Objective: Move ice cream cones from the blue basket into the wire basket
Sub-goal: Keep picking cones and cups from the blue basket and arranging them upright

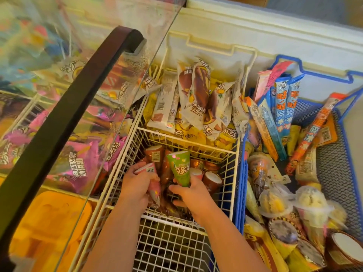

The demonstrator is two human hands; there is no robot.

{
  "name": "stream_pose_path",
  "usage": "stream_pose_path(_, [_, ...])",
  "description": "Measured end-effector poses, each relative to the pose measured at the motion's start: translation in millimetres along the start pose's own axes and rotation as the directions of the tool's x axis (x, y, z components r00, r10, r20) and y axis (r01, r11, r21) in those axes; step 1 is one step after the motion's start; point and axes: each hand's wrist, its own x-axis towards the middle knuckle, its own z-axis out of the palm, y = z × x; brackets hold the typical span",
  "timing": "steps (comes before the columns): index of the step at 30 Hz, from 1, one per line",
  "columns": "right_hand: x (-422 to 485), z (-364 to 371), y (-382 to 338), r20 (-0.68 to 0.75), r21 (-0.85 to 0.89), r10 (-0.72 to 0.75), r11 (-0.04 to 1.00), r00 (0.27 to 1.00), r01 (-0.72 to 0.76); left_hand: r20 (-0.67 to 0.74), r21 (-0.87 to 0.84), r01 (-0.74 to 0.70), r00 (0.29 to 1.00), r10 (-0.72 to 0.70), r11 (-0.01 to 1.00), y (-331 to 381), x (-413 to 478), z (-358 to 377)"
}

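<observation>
Both my hands are inside the white wire basket (234, 173) at the centre of the freezer. My left hand (137, 183) grips a pink wrapped cone (152, 177), tip down. My right hand (191, 193) holds a green wrapped cone (180, 166) upright, wide end up. Several brown wrapped cones (211, 179) stand or lean in the wire basket behind my hands. The blue basket (341, 124) sits to the right, with more cones (280, 232) and clear-lidded cones (273, 201) lying at its near end.
A glass sliding lid with a dark handle (64, 118) covers the left of the freezer, over pink packs. White and yellow bar packs (196, 99) fill the wire compartment behind. Long ice pop tubes (280, 107) lean in the blue basket. The white freezer rim (255, 32) runs along the back.
</observation>
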Motion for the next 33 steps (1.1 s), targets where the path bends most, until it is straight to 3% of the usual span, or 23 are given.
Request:
stream_pose_path(3, [-6.2, 3.5, 6.3, -0.060, -0.041, -0.029, 0.999, 0.998, 0.026, -0.052, 0.026, -0.051, 0.997, 0.052, 0.998, -3.1, -0.7, 1.5])
stream_pose_path(7, [-6.9, 6.0, 12.3, -0.129, -0.193, -0.071, 0.980, 0.989, 0.045, -0.138, 0.249, -0.176, 0.967, 0.215, 0.952, -12.0, -8.5, 4.4])
stream_pose_path(13, [2.0, 15.1, 14.2, -0.126, -0.406, 0.028, 0.911, 0.992, -0.077, -0.069, 0.670, -0.132, 0.969, 0.238, 0.731, -7.8, -13.2, 8.3])
stream_pose_path(19, [-1.1, 14.7, 9.6, -0.128, -0.655, 0.015, 0.750, 0.992, -0.096, -0.026, 0.838, -0.103, 0.974, 0.226, 0.536, -7.0, -16.2, 8.8])
stream_pose_path(23, [-17.0, 10.0, 0.9, -0.165, -0.705, -0.099, 0.708, 0.981, -0.047, 0.018, 0.925, -0.091, 0.980, 0.197, 0.368, -3.4, -29.0, 11.9])
stream_pose_path(26, [-30.1, 1.6, -8.2, -0.195, -0.711, -0.182, 0.704, 0.964, -0.011, 0.037, 0.949, -0.098, 0.978, 0.205, 0.299, 0.2, -50.8, 19.9])
stream_pose_path(29, [-43.5, -10.4, -22.6, -0.221, -0.705, -0.272, 0.708, 0.936, 0.039, 0.163, 0.945, -0.245, 0.928, 0.336, 0.218, -0.2, -78.0, 32.3])
stream_pose_path(31, [-57.7, -24.0, -33.8, -0.228, -0.648, -0.391, 0.744, 0.891, 0.161, 0.270, 0.924, -0.359, 0.854, 0.445, 0.128, -3.6, -96.8, 45.4])
stream_pose_path(33, [-71.1, -43.8, -43.5, -0.280, -0.592, -0.488, 0.766, 0.827, 0.252, 0.318, 0.877, -0.464, 0.757, 0.571, 0.125, -10.4, -113.5, 62.5])
